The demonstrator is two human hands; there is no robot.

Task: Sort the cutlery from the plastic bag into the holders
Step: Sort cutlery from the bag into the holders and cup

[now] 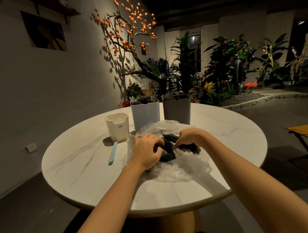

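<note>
The fingers (pixel 155 141) of the left hand (pixel 148 149) curl round dark cutlery (pixel 167 154) in the open plastic bag (pixel 180 170), while the right hand (pixel 187 136) pinches a bundle of black forks (pixel 187 149) — this looks like the gathering step. Next comes a lift clear of the film, then a carry to the blue holder (pixel 145 115) or grey holder (pixel 177 109) just behind, both already part-filled. The white holder (pixel 117 126) and a blue utensil (pixel 113 153) sit to the left — the round counter (pixel 231 129) offers open room on the right.

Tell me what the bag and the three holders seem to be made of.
Bag: thin clear plastic film, crinkled and glossy. White holder, pale blue holder and grey holder: probably moulded plastic, matte, with smooth walls and rounded corners.
</note>
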